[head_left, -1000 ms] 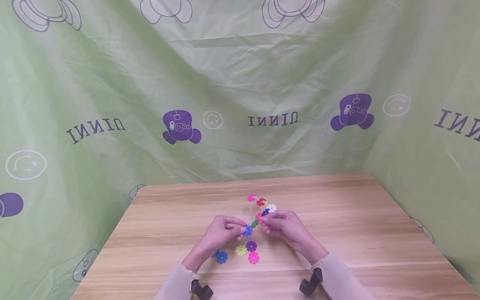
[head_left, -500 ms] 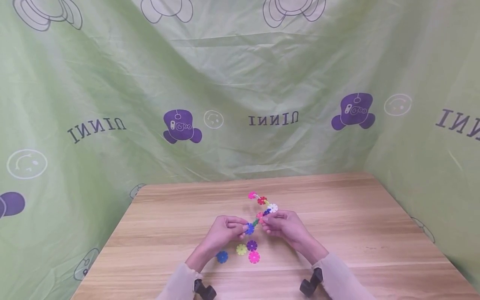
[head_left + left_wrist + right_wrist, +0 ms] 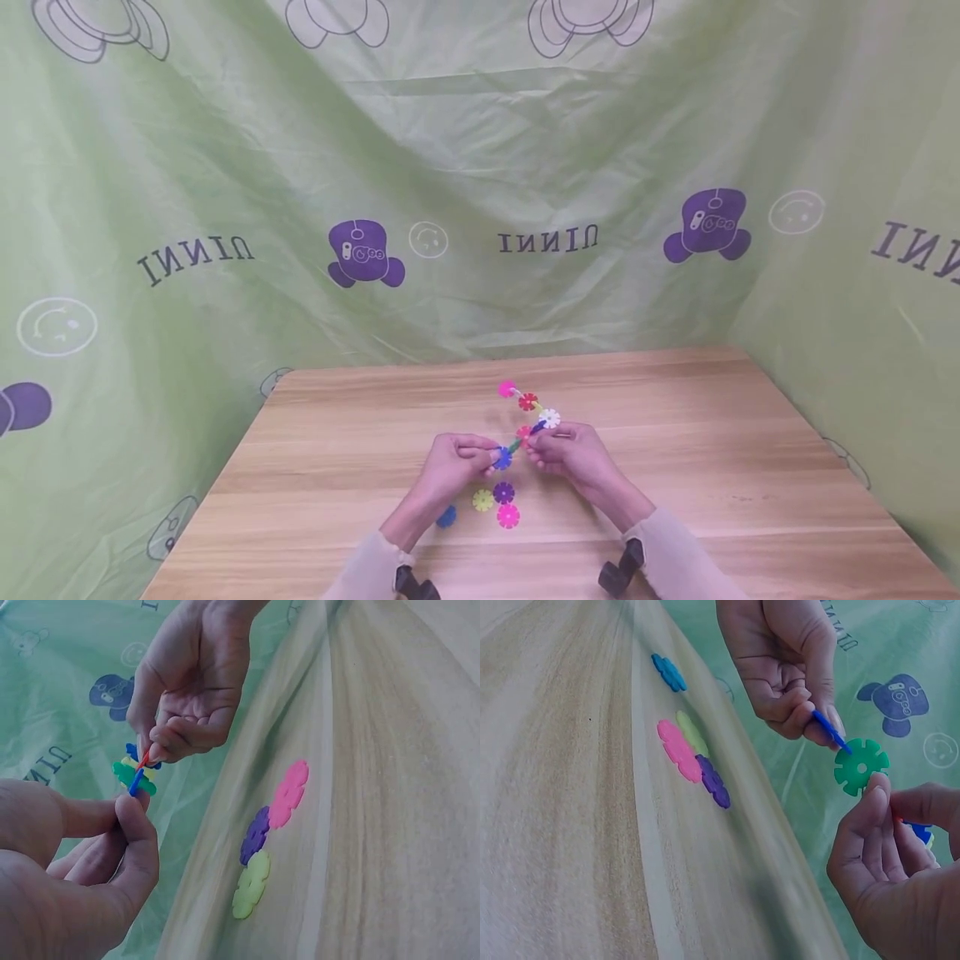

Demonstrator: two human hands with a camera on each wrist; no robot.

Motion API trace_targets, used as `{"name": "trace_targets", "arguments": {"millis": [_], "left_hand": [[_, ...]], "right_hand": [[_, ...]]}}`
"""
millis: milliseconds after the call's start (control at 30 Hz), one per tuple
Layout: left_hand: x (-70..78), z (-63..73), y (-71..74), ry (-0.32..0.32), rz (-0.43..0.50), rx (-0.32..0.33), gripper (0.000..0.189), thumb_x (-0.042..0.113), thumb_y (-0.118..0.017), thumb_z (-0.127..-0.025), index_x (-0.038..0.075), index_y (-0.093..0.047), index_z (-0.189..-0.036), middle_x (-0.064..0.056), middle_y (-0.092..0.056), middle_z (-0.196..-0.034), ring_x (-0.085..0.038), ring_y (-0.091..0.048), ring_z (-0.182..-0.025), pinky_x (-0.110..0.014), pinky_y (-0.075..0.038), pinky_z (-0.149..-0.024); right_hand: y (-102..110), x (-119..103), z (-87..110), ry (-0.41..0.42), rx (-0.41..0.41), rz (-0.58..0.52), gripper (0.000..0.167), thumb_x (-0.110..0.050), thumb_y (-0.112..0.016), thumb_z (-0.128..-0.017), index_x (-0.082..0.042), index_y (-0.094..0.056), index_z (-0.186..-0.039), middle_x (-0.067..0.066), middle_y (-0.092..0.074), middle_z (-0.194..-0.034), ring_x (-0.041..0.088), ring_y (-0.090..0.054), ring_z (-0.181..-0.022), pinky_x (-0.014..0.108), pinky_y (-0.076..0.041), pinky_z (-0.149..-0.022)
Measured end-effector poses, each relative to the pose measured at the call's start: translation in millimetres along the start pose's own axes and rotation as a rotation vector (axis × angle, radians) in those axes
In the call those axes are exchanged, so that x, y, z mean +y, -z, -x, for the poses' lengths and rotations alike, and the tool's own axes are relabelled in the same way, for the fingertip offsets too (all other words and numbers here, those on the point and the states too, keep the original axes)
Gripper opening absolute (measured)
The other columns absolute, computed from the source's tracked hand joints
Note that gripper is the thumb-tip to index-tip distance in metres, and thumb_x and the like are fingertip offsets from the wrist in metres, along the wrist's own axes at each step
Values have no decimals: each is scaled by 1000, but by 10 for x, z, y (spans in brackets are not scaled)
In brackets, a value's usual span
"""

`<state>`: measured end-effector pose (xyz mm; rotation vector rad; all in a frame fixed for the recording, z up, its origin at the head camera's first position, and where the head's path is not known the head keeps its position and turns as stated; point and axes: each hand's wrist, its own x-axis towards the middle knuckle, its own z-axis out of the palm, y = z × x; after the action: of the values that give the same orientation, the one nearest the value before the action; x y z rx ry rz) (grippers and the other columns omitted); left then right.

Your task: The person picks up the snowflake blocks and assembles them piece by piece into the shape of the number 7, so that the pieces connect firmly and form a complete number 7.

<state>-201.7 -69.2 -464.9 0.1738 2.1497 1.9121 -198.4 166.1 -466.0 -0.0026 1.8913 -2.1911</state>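
Observation:
In the head view my left hand (image 3: 453, 463) pinches a blue snowflake disc (image 3: 503, 458) between thumb and fingers. My right hand (image 3: 576, 457) holds a chain of slotted snowflake discs by a coral-red disc (image 3: 523, 434). At the chain's near end a green disc (image 3: 862, 766) meets the blue disc's edge; how deep the slots engage I cannot tell. Beyond the right fingers the chain runs on through a dark blue disc (image 3: 537, 427), a white disc (image 3: 550, 418), a yellow one, a red disc (image 3: 528, 402) and a pink disc (image 3: 507, 389) at its far end.
On the wooden table (image 3: 675, 500), below the hands, lie a yellow-green disc (image 3: 483, 500), a purple disc (image 3: 504, 492) and a pink disc (image 3: 508, 516). Another blue disc (image 3: 446, 517) lies beside the left forearm, partly covered. A green printed curtain (image 3: 465, 317) surrounds the table.
My left hand has moved slightly right with the blue disc, closer to the right hand. The chain has shifted a little right. The left forearm covers more of the blue disc on the table.

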Motion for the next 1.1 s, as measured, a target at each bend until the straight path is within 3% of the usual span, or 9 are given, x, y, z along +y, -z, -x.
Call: {"name": "trace_targets", "arguments": {"millis": [400,667,967,1100], "left_hand": [[-49,-12,-100,-1,31,86,25,5,-74,-92,-6,-74,-114,-17,-82,-97,-11,-74,-76,-24,-64,-75],[-28,-6,-78,-13,-9,67,23,5,-74,-92,-5,-75,-113,-18,-82,-98,-14,-76,-77,-29,-65,-74],[-32,2,-145,-31,-17,144,22,6,-76,-91,-5,-76,-110,-18,-82,-95,-14,-75,-76,-26,-64,-71],[-48,5,-129,-24,-27,136,23,8,-77,-91,-2,-77,-112,-17,-82,-97,-17,-76,-79,-29,-64,-74]], "right_hand": [[1,25,-15,-17,25,-62,31,-2,-69,-96,12,-67,-123,7,-81,-93,13,-76,-84,27,-65,-80],[-1,10,-8,-17,11,-49,34,-1,-70,-94,12,-65,-125,10,-82,-102,14,-76,-86,28,-65,-83],[-26,41,-10,-2,18,-65,25,-1,-69,-95,10,-70,-117,8,-82,-93,15,-77,-85,29,-65,-83],[-19,46,-18,-1,18,-53,28,-2,-70,-95,11,-68,-120,11,-82,-97,16,-78,-88,29,-65,-83]]}}
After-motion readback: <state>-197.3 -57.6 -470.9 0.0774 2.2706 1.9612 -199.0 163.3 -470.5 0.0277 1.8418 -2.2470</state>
